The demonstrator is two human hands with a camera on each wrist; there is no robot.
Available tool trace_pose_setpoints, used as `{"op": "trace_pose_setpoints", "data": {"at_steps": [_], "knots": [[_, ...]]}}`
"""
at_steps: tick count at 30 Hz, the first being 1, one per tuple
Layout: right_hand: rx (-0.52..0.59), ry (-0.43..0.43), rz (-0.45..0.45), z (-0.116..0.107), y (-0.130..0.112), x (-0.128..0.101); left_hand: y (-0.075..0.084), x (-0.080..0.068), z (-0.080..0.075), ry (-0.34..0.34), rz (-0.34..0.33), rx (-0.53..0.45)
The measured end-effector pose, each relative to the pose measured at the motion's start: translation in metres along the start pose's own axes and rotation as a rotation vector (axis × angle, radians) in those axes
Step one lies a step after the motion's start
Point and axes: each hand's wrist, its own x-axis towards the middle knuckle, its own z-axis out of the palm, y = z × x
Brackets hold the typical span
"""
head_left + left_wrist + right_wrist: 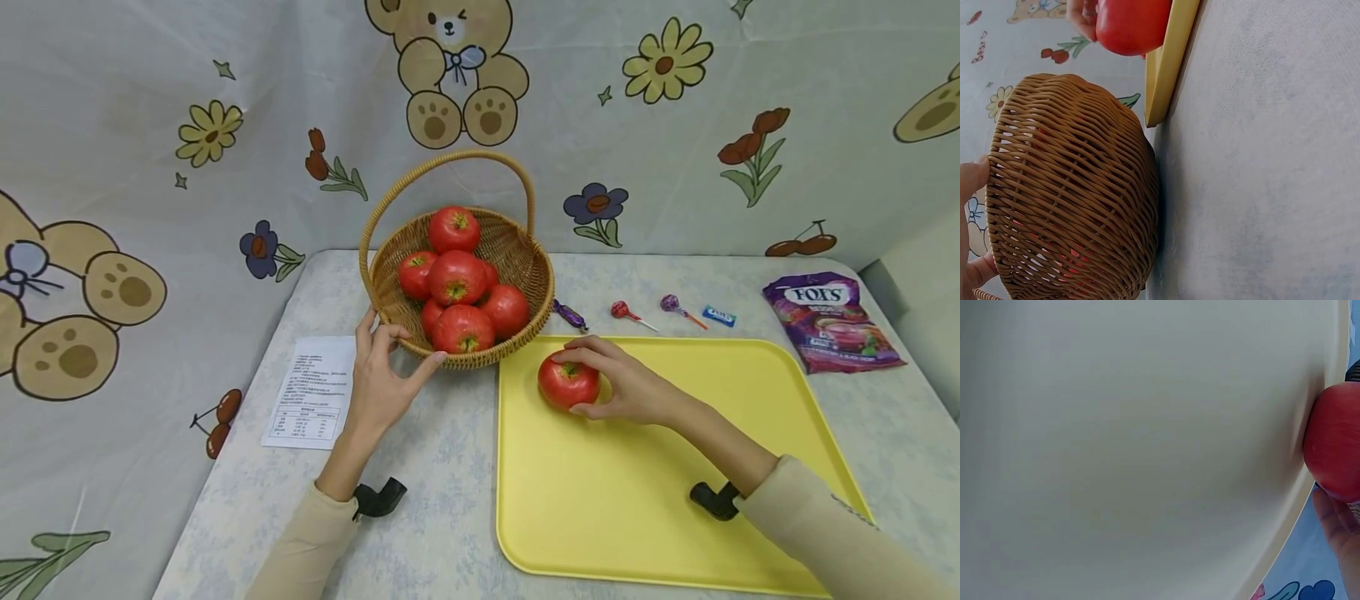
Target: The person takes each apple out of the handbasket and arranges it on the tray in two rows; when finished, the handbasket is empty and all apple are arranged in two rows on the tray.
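My left hand (381,379) holds the near-left rim of a round wicker basket (528,333), its thumb at the front and its fingers bent over the edge. Several red apples (457,277) are heaped inside the basket, under a tall arched handle. In the left wrist view the woven side (1072,187) fills much of the picture, with fingertips at its rim. My right hand (626,383) grips a single red apple (566,385) at the upper left of the yellow tray (645,500), thumb on the near side and fingers over the top.
Behind the tray lie a purple-wrapped candy (570,315), two lollipops (622,311) and a small blue candy (720,316). A purple candy bag (832,323) lies at the right. Under the left hand's side is a printed sheet (307,396). A patterned cloth (570,125) hangs behind.
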Motion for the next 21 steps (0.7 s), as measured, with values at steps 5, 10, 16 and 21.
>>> {"op": "trace_pose_setpoints", "data": {"at_steps": [5, 10, 16, 21], "knots": [[-0.012, -0.008, -0.002, 0.0, 0.001, -0.001, 0.0, 0.0, 0.0, -0.002, 0.0, 0.004], [-0.073, 0.01, -0.04, -0.006, -0.001, -0.002, 0.0, 0.0, 0.0, 0.001, 0.006, 0.003], [-0.125, 0.118, -0.131, -0.031, -0.014, 0.009, 0.0, 0.001, 0.001, 0.006, 0.023, -0.002], [-0.136, 0.147, -0.177, -0.054, -0.032, 0.031, 0.0, 0.0, 0.001, 0.003, 0.016, -0.005]]}}
